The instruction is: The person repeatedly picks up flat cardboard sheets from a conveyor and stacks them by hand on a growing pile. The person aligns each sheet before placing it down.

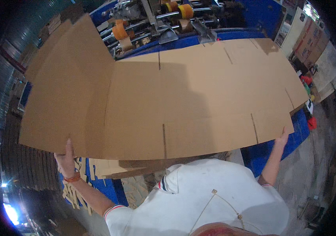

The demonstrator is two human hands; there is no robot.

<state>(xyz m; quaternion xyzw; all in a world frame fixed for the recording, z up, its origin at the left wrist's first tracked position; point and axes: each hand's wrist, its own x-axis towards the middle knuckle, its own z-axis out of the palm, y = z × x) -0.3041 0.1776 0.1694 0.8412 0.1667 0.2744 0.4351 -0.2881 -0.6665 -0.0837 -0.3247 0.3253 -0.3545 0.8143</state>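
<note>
A wide brown cardboard sheet with dark slots along its edges spans the space in front of me. Its left panel bends upward at a crease. My left hand grips the near edge at the left, thumb on top and the other fingers hidden below. At the right, my right hand holds the near corner the same way, its fingers mostly under the board. The sheet's far edge reaches the blue machine.
Beyond the sheet, the machine carries metal shafts with orange rollers. Under the near edge lie more flat cardboard sheets and loose cardboard strips. Stacked cardboard stands at the left. A printed carton is at the far right.
</note>
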